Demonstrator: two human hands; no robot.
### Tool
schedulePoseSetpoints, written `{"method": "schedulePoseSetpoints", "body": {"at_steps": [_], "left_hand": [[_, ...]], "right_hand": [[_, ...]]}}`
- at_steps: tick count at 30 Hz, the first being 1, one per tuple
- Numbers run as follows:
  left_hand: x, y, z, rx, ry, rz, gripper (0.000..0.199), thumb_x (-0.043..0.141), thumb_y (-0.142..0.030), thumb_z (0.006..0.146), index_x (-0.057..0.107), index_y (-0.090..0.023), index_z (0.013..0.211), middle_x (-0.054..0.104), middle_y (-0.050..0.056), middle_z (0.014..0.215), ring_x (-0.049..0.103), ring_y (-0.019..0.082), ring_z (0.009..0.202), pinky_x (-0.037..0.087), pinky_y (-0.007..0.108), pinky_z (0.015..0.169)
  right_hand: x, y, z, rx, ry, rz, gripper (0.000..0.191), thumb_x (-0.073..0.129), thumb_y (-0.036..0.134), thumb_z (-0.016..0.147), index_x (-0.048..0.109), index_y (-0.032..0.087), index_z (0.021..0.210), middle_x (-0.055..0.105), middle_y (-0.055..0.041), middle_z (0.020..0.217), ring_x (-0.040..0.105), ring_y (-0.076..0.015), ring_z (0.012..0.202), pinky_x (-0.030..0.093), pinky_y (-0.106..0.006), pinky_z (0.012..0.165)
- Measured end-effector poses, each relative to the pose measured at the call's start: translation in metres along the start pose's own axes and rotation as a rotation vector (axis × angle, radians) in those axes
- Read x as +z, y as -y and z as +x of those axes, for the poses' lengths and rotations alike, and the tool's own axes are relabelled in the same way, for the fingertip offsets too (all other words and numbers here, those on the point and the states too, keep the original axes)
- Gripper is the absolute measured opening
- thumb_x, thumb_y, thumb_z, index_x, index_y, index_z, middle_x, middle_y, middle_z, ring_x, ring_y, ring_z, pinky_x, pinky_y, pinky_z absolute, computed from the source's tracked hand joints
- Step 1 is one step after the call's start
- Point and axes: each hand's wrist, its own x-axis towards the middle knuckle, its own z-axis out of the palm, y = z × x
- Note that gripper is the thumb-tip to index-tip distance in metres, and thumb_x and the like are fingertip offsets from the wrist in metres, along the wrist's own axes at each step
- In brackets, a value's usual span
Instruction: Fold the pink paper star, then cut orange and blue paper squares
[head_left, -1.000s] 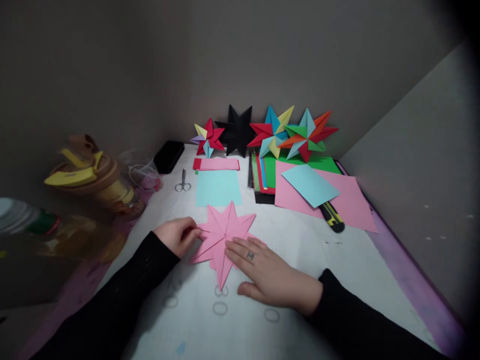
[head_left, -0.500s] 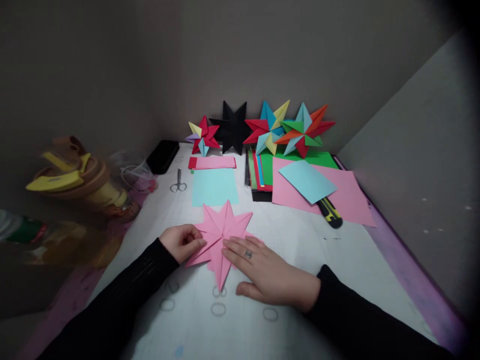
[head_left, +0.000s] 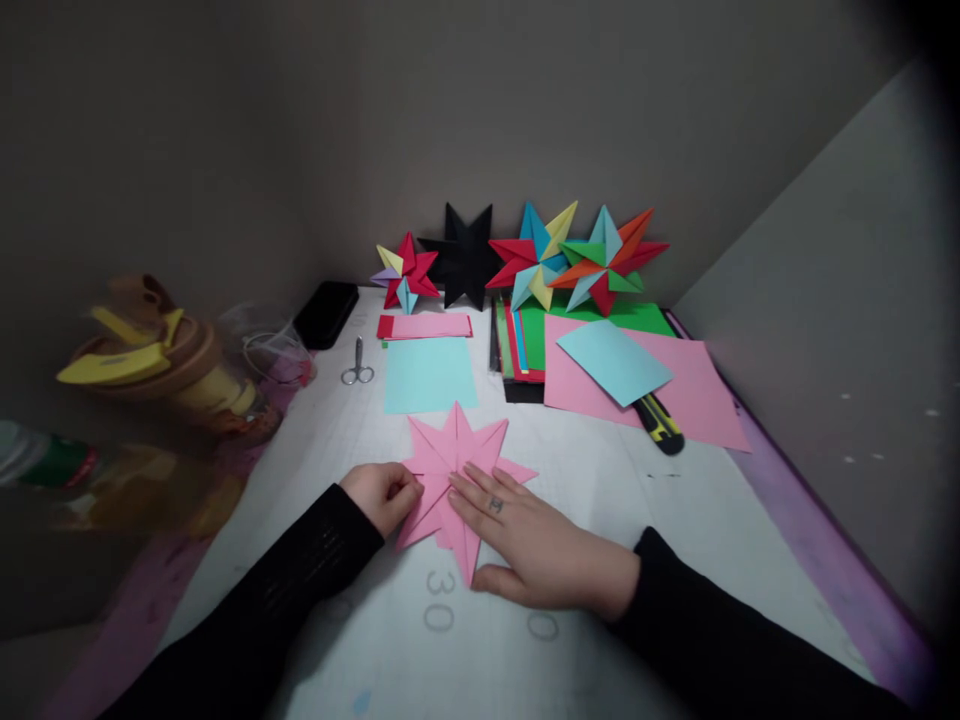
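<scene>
A pink folded paper star (head_left: 459,450) with several points lies flat on the white covering in front of me. My left hand (head_left: 381,494) is closed at the star's left side, thumb and forefinger pinched together on its paper edge. Across the star's right part lies my right hand (head_left: 521,525), flat and open, its fingertips near the star's middle and a dark mark or ring on one finger. That hand hides some of the star's lower right points.
Small scissors (head_left: 358,362), a phone (head_left: 326,314) and a light blue sheet (head_left: 430,374) lie beyond. Paper stars (head_left: 536,255) lean on the wall. A yellow-black cutter (head_left: 660,425) sits by pink paper (head_left: 697,390). A brown-lidded cup (head_left: 180,370) and a bottle (head_left: 67,465) stand left.
The pink star has shifted a little to the right and turned slightly. My left hand has moved right with its edge; my right hand stays almost in place.
</scene>
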Motion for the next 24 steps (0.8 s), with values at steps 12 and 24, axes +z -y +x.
{"method": "schedulePoseSetpoints", "body": {"at_steps": [12,24], "left_hand": [[0.0,-0.001,-0.003,0.269,-0.278,0.238,0.03,0.044,-0.037,0.087,0.066,-0.019,0.078,0.065,0.005,0.069,0.059,0.018,0.065,0.042,0.029,0.063],[0.008,0.018,0.01,0.611,-0.189,-0.052,0.015,0.06,-0.025,0.079,0.07,-0.02,0.09,0.067,0.007,0.092,0.061,0.019,0.086,0.05,0.033,0.078]], "right_hand": [[-0.006,-0.003,-0.004,-0.057,-0.069,0.023,0.08,0.05,0.055,0.084,0.018,0.015,0.146,0.016,-0.0131,0.153,0.007,-0.0272,0.142,0.016,-0.048,0.114],[-0.024,-0.036,-0.008,0.516,-0.486,0.975,0.041,0.045,0.04,0.089,0.042,0.019,0.124,0.063,-0.0096,0.103,0.065,-0.0168,0.081,0.056,-0.033,0.071]]}}
